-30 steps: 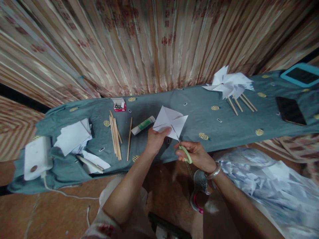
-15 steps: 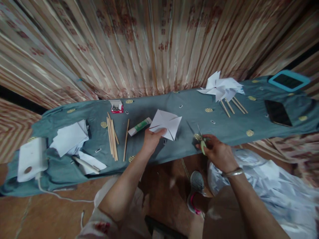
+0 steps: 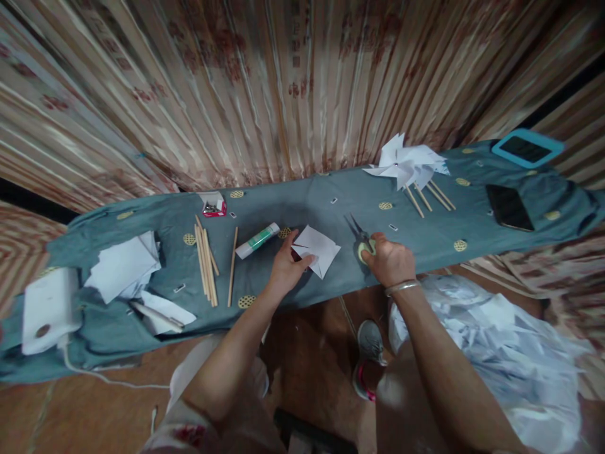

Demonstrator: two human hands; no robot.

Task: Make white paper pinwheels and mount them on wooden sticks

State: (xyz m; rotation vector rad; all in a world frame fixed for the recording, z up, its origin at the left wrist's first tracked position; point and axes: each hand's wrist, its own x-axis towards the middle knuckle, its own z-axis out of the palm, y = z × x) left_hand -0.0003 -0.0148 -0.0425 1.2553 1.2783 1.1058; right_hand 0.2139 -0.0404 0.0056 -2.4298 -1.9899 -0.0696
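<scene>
One white paper (image 3: 322, 247), right of the glue stick (image 3: 258, 240), is loosely pinched by the left hand (image 3: 287, 267); farther right, scissors (image 3: 363, 251) sit in the curled right hand (image 3: 392, 262).

the light is dim and muted, darkest in the upper right corner. wide-angle distortion fans out the curtain (image 3: 265, 94). soft shadow dulls the cloth (image 3: 307, 205) near the left hand (image 3: 287, 265); the bag (image 3: 496, 343) looks smeared.

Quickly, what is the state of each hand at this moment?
Left hand: closed, holding the white paper.
Right hand: closed, holding the scissors.
</scene>
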